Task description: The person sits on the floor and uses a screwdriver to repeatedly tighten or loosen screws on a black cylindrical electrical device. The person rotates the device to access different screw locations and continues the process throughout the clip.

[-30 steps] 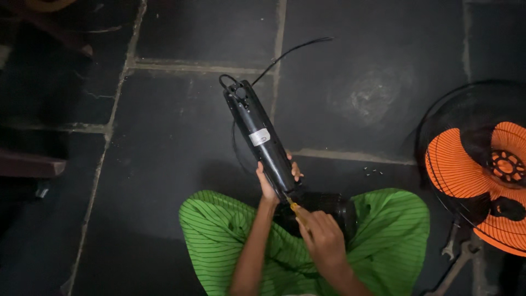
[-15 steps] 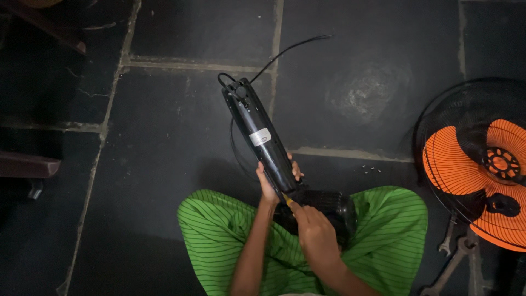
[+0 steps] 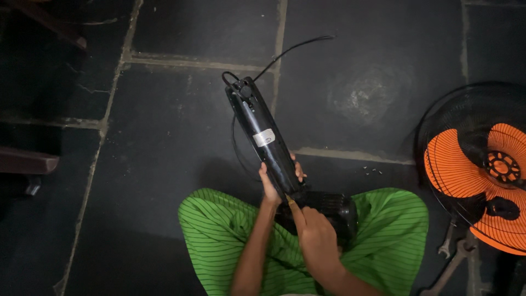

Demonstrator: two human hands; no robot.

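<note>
- On the dark stone floor, seen from the head camera, the person sits cross-legged in green striped cloth (image 3: 219, 230), with the long black fan housing (image 3: 263, 137) slanting up from the lap.
- The left hand (image 3: 272, 183) wraps its fingers around the housing's lower end.
- The right hand (image 3: 315, 235) pinches a yellow-handled screwdriver (image 3: 289, 199), tip at the housing's base.
- Judged from this, the driver should stay square to the screw while the left hand braces firmly.
- An orange fan blade (image 3: 476, 175) lies well apart.
</note>
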